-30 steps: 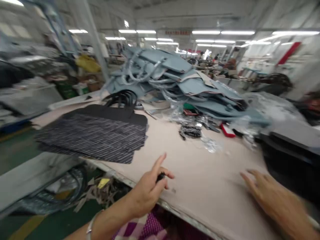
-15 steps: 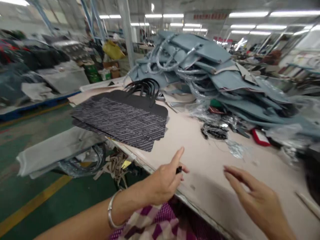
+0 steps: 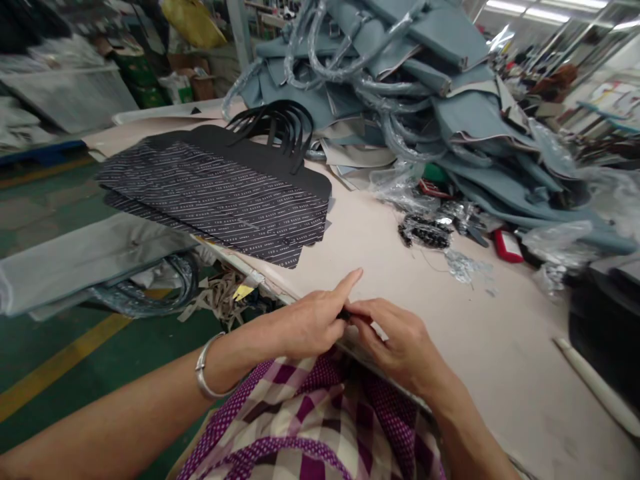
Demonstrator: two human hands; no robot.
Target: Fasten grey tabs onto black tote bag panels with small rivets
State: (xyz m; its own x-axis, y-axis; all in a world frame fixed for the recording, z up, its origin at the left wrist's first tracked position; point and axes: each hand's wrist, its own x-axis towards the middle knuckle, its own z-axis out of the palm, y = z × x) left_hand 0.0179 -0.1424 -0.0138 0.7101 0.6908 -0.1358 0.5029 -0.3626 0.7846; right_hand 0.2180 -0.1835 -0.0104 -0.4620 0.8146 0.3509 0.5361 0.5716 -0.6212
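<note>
Just over the near edge of the table, my left hand (image 3: 315,323) is closed on a small black piece (image 3: 344,314), with its index finger stretched out. My right hand (image 3: 397,333) meets it there, thumb and fingertips pinched at the same piece. Most of the piece is hidden by fingers, so its kind cannot be made out. Ahead on the left lie stacked dark bag panels (image 3: 220,193) with slanting white print, their black strap handles (image 3: 287,127) standing up at the back.
Blue-grey bags (image 3: 400,87) with plastic-wrapped handles are heaped at the back of the table (image 3: 370,260). A bundle of small black parts (image 3: 425,231), a red-and-white box (image 3: 507,245) and plastic scraps lie on the right. Beside the table's left edge juts a grey wrapped bag (image 3: 100,253).
My right hand has come left from above the table to meet my left hand at the small black piece. The view has tilted downward.
</note>
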